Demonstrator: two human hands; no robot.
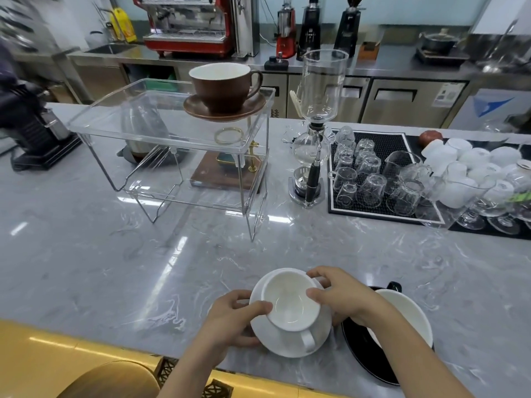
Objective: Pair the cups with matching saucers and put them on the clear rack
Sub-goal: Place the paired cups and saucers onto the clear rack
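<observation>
A white cup [288, 304] sits on a white saucer [287, 344] near the counter's front edge, its handle pointing toward me. My left hand [232, 320] grips the saucer's left rim with the thumb on the cup's edge. My right hand [342, 300] holds the cup and saucer from the right. Just to the right a black cup [408, 311] with a white inside stands on a black saucer [362, 354], partly hidden by my right arm. On the top right of the clear rack [120, 113] a brown cup [222, 84] rests on a brown saucer [201, 110].
A glass siphon brewer [316, 124] stands right of the rack. A black mat [388, 142] holds several upturned glasses, with white cups [471, 159] beyond. A wooden stand [207, 175] sits under the rack. A black grinder [26, 127] is at the left.
</observation>
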